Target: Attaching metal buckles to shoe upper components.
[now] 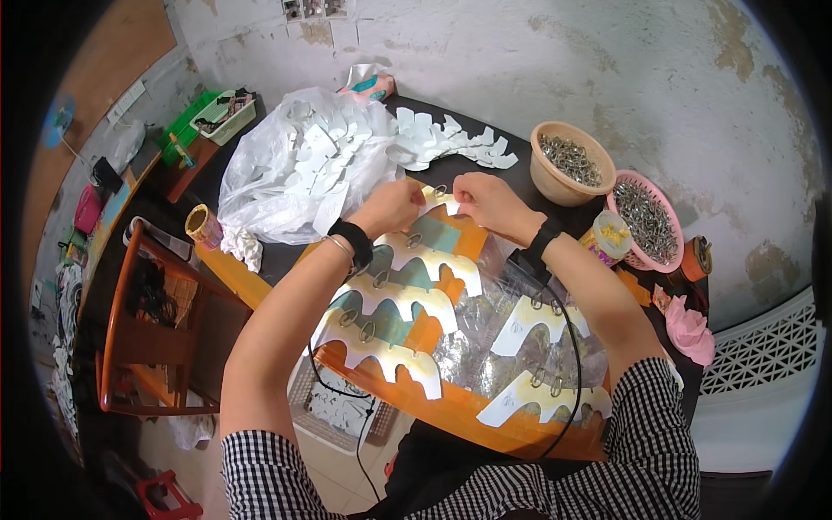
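At the far end of the orange-covered board, my left hand and my right hand pinch the two ends of a white scalloped piece. A small metal ring sits on this piece between my hands. Both sets of fingers are closed, and the fingertips are partly hidden. Closer to me lie several similar scalloped strips, yellowish along one edge, with wire-like metal rings on them. More strips rest on the right, over a shiny clear film.
Beyond my left hand, a clear plastic bag holds white pieces; more white pieces lie beside it. A beige bowl and a pink basket hold metal parts. Nearby are a jar, a can and a wooden chair. Black cable crosses the board.
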Demonstrator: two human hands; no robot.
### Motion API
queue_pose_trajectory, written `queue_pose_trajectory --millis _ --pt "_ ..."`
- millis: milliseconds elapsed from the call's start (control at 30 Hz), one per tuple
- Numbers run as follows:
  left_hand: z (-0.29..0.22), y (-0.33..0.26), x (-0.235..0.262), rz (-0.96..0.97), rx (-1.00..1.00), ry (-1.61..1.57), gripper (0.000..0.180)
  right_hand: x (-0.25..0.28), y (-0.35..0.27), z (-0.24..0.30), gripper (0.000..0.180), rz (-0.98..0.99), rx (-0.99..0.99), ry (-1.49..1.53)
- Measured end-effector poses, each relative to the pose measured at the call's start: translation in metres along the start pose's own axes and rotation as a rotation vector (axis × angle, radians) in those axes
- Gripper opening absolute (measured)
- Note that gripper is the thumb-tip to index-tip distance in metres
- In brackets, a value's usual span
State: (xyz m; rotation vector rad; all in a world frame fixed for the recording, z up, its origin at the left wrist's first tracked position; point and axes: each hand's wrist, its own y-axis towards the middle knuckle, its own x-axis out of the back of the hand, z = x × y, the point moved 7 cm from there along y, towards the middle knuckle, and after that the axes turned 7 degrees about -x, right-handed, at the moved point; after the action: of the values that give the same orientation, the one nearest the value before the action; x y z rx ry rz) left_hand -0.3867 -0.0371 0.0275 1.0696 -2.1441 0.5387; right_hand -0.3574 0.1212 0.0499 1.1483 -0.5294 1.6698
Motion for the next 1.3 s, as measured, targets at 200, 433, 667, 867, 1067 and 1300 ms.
queue_pose_trajectory --millis 200,433,667,867,1067,1300 --pt "-0.001 0.005 -0.001 0.025 -0.010 0.019 0.021 -0.008 -0.011 -0.002 0.013 0.038 0.132 -0.132" --pt "-0.010 -0.012 0.013 -0.096 0.054 -0.303 0.033 0.018 -0.016 0.024 0.011 -0.140 0.121 -0.137" --pt "-0.051 -0.027 0.001 -0.025 0.056 -0.812 0.077 0.007 -0.006 0.035 0.015 0.065 -0.196 0.816" --pt "-0.051 -0.028 -0.002 -0.025 0.124 -0.872 0.093 0.004 -0.005 0.036 0.015 0.138 -0.284 0.916" --pt "-0.034 -0.024 0.001 0.008 0.099 -0.584 0.050 0.029 0.005 0.008 0.013 -0.068 -0.259 1.104" --pt "-0.040 -0.009 -0.037 0.021 -0.332 0.269 0.029 0.010 0.021 -0.040 0.013 0.015 -0.315 0.720"
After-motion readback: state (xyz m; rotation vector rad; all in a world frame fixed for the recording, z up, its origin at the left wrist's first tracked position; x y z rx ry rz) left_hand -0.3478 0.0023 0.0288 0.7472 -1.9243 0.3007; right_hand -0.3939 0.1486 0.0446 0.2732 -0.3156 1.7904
